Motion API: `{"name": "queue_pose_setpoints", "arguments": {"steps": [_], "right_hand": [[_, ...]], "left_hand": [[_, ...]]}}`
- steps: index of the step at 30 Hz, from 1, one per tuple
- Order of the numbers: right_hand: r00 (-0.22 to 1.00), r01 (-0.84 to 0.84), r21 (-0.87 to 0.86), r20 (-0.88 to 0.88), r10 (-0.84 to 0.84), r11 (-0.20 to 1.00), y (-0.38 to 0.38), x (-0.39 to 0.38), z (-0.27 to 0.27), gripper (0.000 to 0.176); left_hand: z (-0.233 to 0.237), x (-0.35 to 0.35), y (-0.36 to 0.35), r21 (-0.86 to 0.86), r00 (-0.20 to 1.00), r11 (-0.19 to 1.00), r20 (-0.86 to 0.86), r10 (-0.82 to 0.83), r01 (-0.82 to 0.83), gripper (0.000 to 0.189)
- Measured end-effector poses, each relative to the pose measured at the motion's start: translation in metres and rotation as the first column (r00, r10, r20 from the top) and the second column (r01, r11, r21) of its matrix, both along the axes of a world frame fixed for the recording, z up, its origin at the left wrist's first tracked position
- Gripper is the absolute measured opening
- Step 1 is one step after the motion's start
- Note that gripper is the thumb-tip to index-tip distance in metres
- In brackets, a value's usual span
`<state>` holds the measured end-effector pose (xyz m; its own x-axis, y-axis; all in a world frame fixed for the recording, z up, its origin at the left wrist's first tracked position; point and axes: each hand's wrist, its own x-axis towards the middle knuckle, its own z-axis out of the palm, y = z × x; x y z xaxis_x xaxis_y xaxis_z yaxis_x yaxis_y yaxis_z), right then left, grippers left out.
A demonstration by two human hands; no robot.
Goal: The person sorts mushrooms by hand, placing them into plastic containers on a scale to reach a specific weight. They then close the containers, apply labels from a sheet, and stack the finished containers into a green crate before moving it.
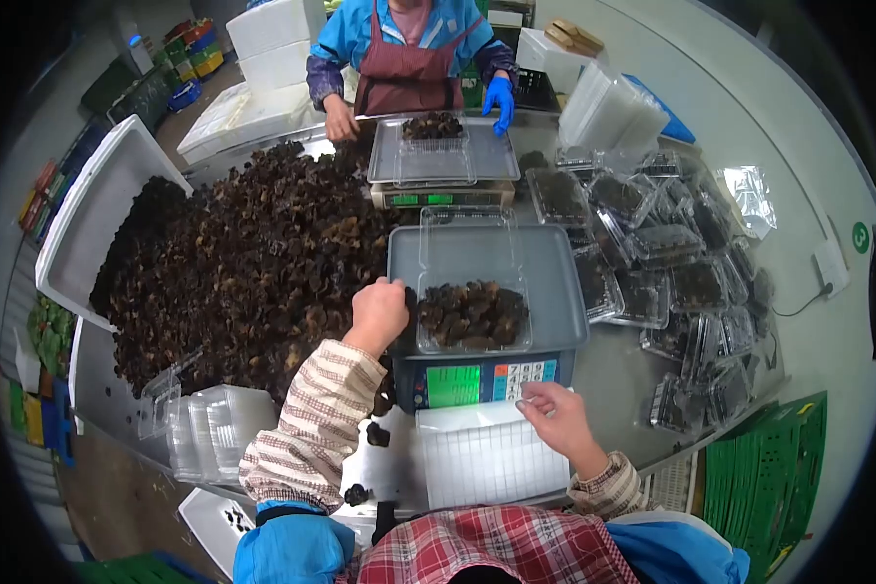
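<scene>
Green round sign: "3". Scale display digits unreadable.

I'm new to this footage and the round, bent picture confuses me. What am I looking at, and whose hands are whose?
It is one picture from a camera on a person's head, looking down; the wide lens bends the edges. The two bare hands at the bottom are that person's. The left hand is curled beside a clear tray of dark mushrooms standing on a grey scale; whether it holds anything is hidden. The right hand is by the scale's keypad. A big mushroom heap lies left, filled trays right. Opposite, a co-worker in an apron uses a second scale.
</scene>
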<state>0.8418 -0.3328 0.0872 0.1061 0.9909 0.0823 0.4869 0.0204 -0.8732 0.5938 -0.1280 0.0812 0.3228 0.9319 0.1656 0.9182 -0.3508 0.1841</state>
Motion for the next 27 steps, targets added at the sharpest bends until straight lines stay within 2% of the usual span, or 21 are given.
{"name": "queue_pose_setpoints", "arguments": {"steps": [2, 4, 5, 6, 8, 11, 14, 15, 17, 18, 20, 22, 24, 26, 27], "right_hand": [[1.0, -0.015, 0.065, 0.013, 0.014, 0.998, 0.003, 0.003, -0.005, 0.023], [1.0, 0.021, 0.034, 0.005, -0.021, 0.999, 0.003, 0.008, -0.007, 0.022], [0.999, 0.047, 0.013, 0.009, -0.048, 0.999, 0.001, 0.012, -0.008, 0.021], [0.998, 0.055, -0.022, 0.006, -0.055, 0.998, -0.003, 0.016, -0.008, 0.021], [0.996, 0.089, 0.002, -0.021, -0.089, 0.996, -0.001, 0.021, -0.007, 0.02], [0.996, 0.094, -0.031, 0.008, -0.094, 0.995, -0.002, 0.016, -0.011, 0.019], [0.999, 0.037, -0.022, 0.005, -0.037, 0.999, 0.005, 0.002, -0.005, 0.02], [1.0, 0.003, 0.012, -0.012, -0.002, 1.0, 0.008, -0.005, -0.003, 0.02], [0.999, -0.043, 0.022, -0.006, 0.043, 0.999, 0.009, -0.013, 0.006, 0.019], [0.997, -0.075, 0.033, -0.018, 0.076, 0.997, 0.009, -0.015, 0.009, 0.019], [0.998, -0.058, 0.03, -0.038, 0.059, 0.998, 0.003, -0.012, 0.005, 0.019], [1.0, 0.007, -0.001, 0.002, -0.007, 1.0, -0.005, 0.0, 0.001, 0.019], [0.998, 0.066, -0.025, -0.01, -0.066, 0.998, -0.014, 0.012, -0.008, 0.019], [0.993, 0.113, -0.064, -0.018, -0.114, 0.992, -0.028, 0.018, -0.02, 0.018], [0.994, 0.11, -0.058, -0.009, -0.111, 0.992, -0.029, 0.021, -0.026, 0.018]], "left_hand": [[-0.004, 0.0, 0.003, 0.028, 0.997, 0.997, -0.026, -0.071, 0.072, 0.01], [0.0, -0.002, -0.004, 0.081, 0.997, 0.996, 0.069, -0.038, 0.033, 0.006], [0.001, -0.011, -0.008, 0.14, 0.978, 0.99, 0.203, -0.051, 0.022, 0.007], [0.007, -0.019, -0.014, 0.088, 0.939, 0.993, 0.343, 0.041, -0.076, 0.01], [0.012, -0.043, -0.019, 0.022, 0.883, 0.989, 0.453, 0.121, -0.146, 0.011], [0.021, -0.033, -0.024, 0.047, 0.927, 0.996, 0.371, 0.056, -0.079, 0.015], [0.014, -0.003, -0.014, 0.136, 0.981, 0.989, 0.178, -0.076, 0.052, 0.018], [0.007, -0.001, -0.008, 0.132, 0.979, 0.991, 0.192, -0.062, 0.037, 0.018], [-0.003, 0.005, 0.006, 0.05, 0.991, 0.99, -0.007, -0.135, 0.135, 0.015], [-0.004, 0.006, 0.006, 0.06, 0.991, 0.989, -0.003, -0.133, 0.133, 0.015], [-0.006, 0.001, 0.005, 0.098, 0.993, 0.988, -0.008, -0.121, 0.121, 0.012], [0.013, -0.019, -0.011, 0.174, 0.984, 0.984, 0.177, -0.006, -0.025, 0.013], [0.028, -0.052, -0.021, 0.035, 0.961, 0.967, 0.131, 0.245, -0.251, 0.023], [-0.001, -0.089, -0.03, 0.308, 0.974, 0.936, -0.09, 0.209, -0.172, 0.032], [-0.006, -0.093, -0.034, 0.236, 0.98, 0.953, -0.022, 0.2, -0.189, 0.04]]}}
